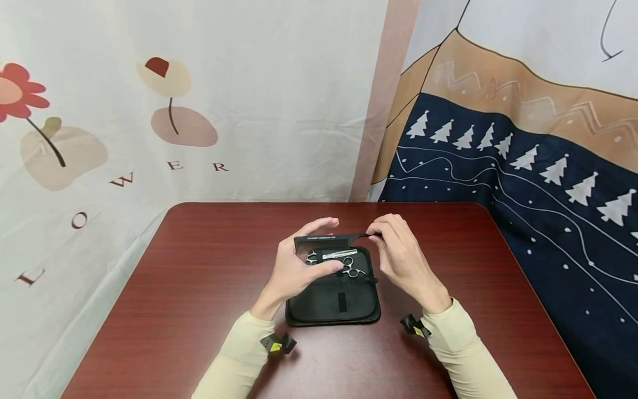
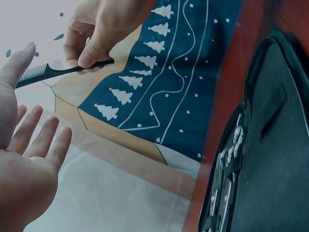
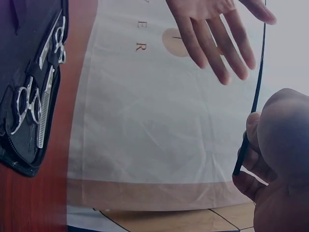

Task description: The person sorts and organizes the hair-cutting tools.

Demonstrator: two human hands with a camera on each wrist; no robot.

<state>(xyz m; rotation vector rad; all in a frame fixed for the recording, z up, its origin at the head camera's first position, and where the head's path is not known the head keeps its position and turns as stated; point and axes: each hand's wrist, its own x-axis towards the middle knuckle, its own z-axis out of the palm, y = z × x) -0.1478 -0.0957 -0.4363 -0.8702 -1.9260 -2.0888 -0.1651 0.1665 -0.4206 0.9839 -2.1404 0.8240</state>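
A black tail comb (image 1: 324,241) is held in the air above an open black case (image 1: 333,302) that lies on the dark red desk (image 1: 189,288). The thin tail end of the comb is pinched between thumb and fingertips of the right hand (image 1: 401,256); this grip is also seen in the left wrist view (image 2: 89,41) and the right wrist view (image 3: 273,159). The left hand (image 1: 299,260) is spread, fingers straight and relaxed, palm turned toward the toothed end of the comb. Contact between left fingers (image 2: 34,130) and comb cannot be confirmed; in the left wrist view the teeth (image 2: 36,73) are seen just beside the thumb, apparently apart from it.

Inside the case, two pairs of silver scissors (image 1: 344,263) are strapped in the far half, directly below the comb. One is a thinning pair with a toothed blade (image 3: 44,113). The near half of the case shows a flat pocket with a small strap (image 1: 341,302).

Risks, as judged: the comb is supported only by a light pinch at its narrow tail, so it could pivot or slip and drop onto the scissors or the desk. If the comb is lowered toward the case, its teeth could snag on the scissor handles or straps. The light case could be shifted on the smooth desk if it is pushed by either hand.

Printed fabric backdrops (image 1: 199,100) hang behind the desk.
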